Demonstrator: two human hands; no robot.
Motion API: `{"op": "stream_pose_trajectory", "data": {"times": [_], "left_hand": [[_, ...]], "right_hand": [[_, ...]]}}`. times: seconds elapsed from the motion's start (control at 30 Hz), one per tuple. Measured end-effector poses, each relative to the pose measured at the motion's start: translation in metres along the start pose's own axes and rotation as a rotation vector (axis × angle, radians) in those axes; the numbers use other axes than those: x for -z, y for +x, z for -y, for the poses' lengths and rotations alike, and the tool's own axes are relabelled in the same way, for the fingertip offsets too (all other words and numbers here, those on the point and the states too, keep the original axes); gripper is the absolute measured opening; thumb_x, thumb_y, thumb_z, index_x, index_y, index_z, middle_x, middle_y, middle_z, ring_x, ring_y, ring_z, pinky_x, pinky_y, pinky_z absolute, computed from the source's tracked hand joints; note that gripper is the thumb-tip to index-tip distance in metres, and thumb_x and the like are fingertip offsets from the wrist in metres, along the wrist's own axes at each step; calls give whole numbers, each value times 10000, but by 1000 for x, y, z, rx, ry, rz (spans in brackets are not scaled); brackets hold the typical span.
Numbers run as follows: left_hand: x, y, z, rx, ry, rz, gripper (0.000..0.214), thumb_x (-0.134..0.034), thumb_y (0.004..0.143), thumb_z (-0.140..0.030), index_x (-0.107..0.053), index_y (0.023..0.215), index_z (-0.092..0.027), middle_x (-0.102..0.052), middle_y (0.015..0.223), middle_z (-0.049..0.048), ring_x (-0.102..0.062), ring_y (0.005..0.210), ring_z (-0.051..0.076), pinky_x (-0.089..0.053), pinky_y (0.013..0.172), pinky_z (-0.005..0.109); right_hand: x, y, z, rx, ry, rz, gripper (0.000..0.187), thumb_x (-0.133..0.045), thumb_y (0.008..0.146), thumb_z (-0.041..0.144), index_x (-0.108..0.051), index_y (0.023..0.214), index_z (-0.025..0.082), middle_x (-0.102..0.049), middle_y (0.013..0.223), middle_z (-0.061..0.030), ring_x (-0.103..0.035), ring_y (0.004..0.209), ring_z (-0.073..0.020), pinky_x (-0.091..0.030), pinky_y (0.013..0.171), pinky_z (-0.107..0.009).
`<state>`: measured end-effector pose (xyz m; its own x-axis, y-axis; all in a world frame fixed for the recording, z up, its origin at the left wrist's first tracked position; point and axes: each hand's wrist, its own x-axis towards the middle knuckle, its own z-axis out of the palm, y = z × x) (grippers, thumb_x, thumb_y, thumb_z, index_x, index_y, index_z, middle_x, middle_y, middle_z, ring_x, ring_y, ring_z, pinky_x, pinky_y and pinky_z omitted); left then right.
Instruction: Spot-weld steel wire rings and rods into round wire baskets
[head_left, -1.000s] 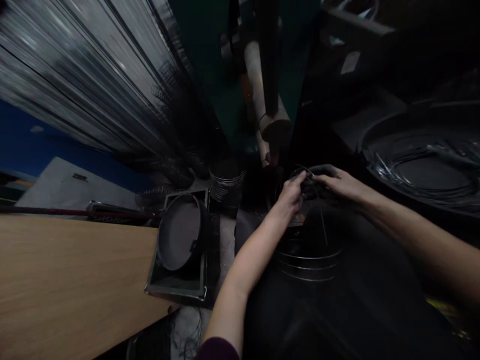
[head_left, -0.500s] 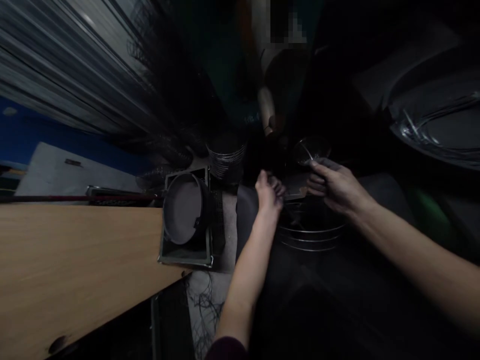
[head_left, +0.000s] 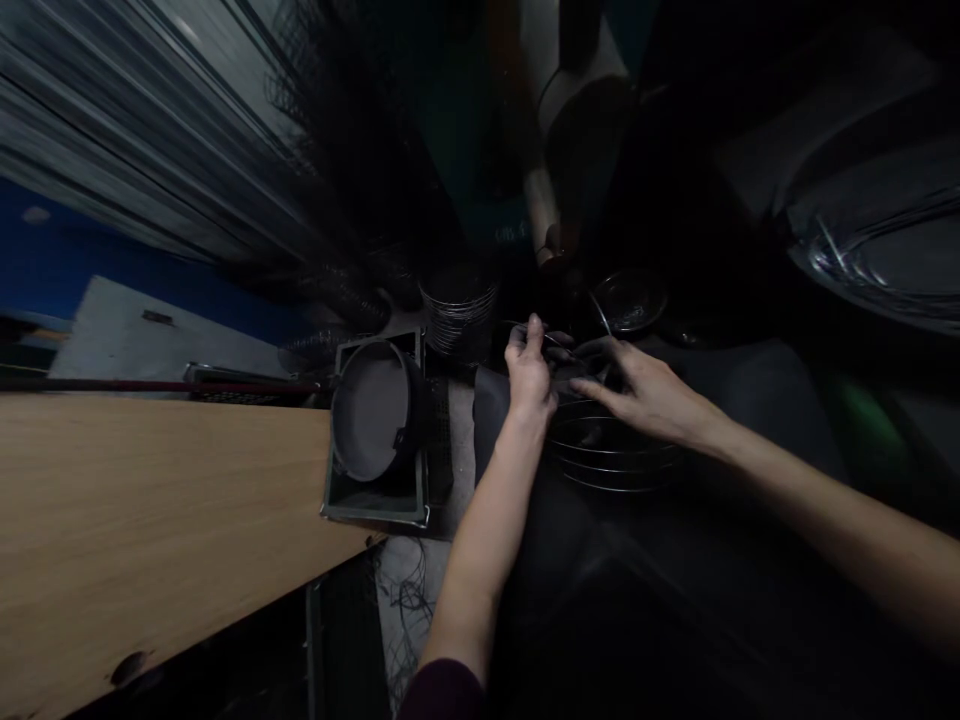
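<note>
The scene is very dark. My left hand is closed in a pinch on thin wire above a stack of metal rings in front of me. My right hand reaches in from the right over the same stack, fingers bent and touching the wire near my left hand. Just beyond them stands a round wire ring. What lies under the hands is lost in shadow.
A wooden tabletop fills the left. At its edge a round grey pan sits in a metal tray. A ribbed metal can stands behind. Coiled wire lies in a large basin at right. Another person's legs are beyond.
My left hand has risen and pinched the wire. My right hand dropped lower and left, onto the ring stack; the wire ring it held up now stands apart behind it.
</note>
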<state>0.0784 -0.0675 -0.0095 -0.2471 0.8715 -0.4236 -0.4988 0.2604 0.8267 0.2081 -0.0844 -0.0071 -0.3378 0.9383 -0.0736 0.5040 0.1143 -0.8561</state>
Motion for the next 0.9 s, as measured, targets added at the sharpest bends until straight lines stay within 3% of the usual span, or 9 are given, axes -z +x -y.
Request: {"op": "stream_pose_trajectory", "data": {"times": [0.1, 0.2, 0.33, 0.4, 0.47, 0.57, 0.7, 0.8, 0.9], "left_hand": [[2, -1, 0, 0, 73, 128, 297, -566, 870, -442, -560, 874, -145, -616, 681, -14, -591, 580, 74, -470, 671, 211], [26, -16, -1, -82, 319, 286, 374, -465, 915, -465, -609, 1047, -147, -686, 912, 68, -662, 853, 148, -492, 834, 283], [83, -49, 10, -402, 978, 520, 472, -547, 862, -509, -581, 1222, -206, -618, 1225, 111, -545, 1182, 238, -385, 1047, 420], [104, -60, 18, -609, 1258, 641, 500, -603, 810, -546, -620, 1179, -209, -628, 1180, 120, -513, 1204, 276, -314, 1086, 492], [111, -67, 24, -790, 1418, 686, 430, -574, 825, -554, -679, 1068, -215, -658, 977, 105, -576, 1053, 263, -354, 1032, 494], [91, -77, 20, -962, 1510, 789, 322, -486, 900, -471, -714, 968, -255, -578, 659, 47, -567, 699, 174, -449, 762, 346], [40, -105, 4, -1067, 1698, 806, 305, -401, 942, -255, -686, 1051, -250, -597, 638, 54, -566, 623, 147, -374, 588, 279], [5, -122, 9, -925, 1890, 704, 277, -402, 930, -205, -675, 955, -163, -654, 734, 89, -623, 663, 181, -413, 585, 299], [-22, -124, 28, -674, 1955, 730, 231, -441, 913, -189, -659, 946, -122, -683, 816, 113, -660, 698, 205, -460, 581, 305]], "right_hand": [[-7, -2, -3, -14, -165, -33, 260, -482, 833, 401, -588, 928, 183, -601, 909, -105, -601, 855, -253, -477, 836, -391], [2, -6, -5, -79, -126, -121, 254, -426, 838, 409, -559, 895, 199, -605, 888, -97, -592, 835, -252, -460, 830, -402], [48, -21, -11, -245, -50, -315, 256, -409, 846, 469, -515, 893, 241, -600, 888, -81, -565, 837, -259, -434, 787, -411], [71, -31, -14, -288, -59, -392, 231, -426, 827, 455, -515, 861, 244, -588, 887, -79, -555, 858, -263, -418, 794, -418], [83, -39, -16, -306, -26, -450, 218, -436, 821, 440, -518, 842, 239, -578, 876, -77, -550, 867, -260, -411, 817, -423], [78, -38, -20, -271, 90, -489, 231, -437, 854, 458, -512, 852, 239, -560, 853, -70, -540, 841, -245, -421, 823, -413], [51, -12, -20, -119, 143, -454, 241, -437, 854, 437, -543, 849, 220, -587, 901, -83, -563, 914, -257, -434, 893, -434], [39, 3, -12, 43, 2, -480, 230, -452, 833, 396, -590, 832, 212, -591, 1045, -108, -540, 1083, -276, -394, 993, -465], [36, -3, -5, 148, -120, -500, 229, -449, 865, 372, -606, 851, 205, -534, 1225, -144, -493, 1192, -290, -380, 1027, -463]]}}
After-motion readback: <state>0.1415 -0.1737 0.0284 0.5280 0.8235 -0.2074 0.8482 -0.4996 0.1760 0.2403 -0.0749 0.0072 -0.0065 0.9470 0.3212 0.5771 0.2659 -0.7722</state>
